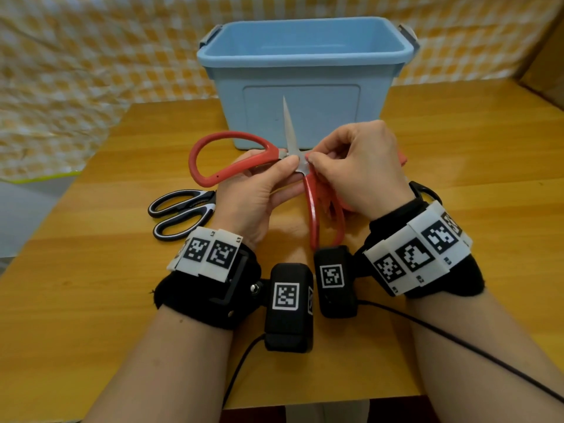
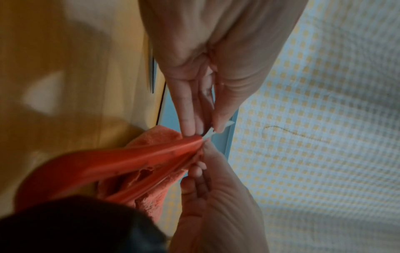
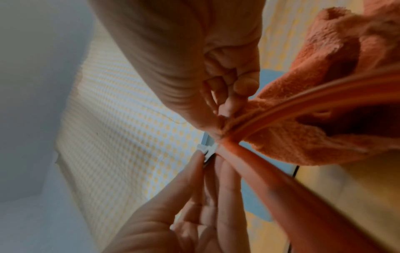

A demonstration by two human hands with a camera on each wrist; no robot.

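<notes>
Blue bin [image 1: 329,111] sits behind red scissors [image 1: 241,169] — left hand [image 1: 253,193], right hand [image 1: 363,166] pinching.

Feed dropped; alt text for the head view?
The left hand pinches open red-handled scissors at the pivot, blade up, while the right hand pinches an orange-red terry cloth against it. Behind stands a light blue plastic bin; black-and-white scissors lie left on the wooden table.
</notes>
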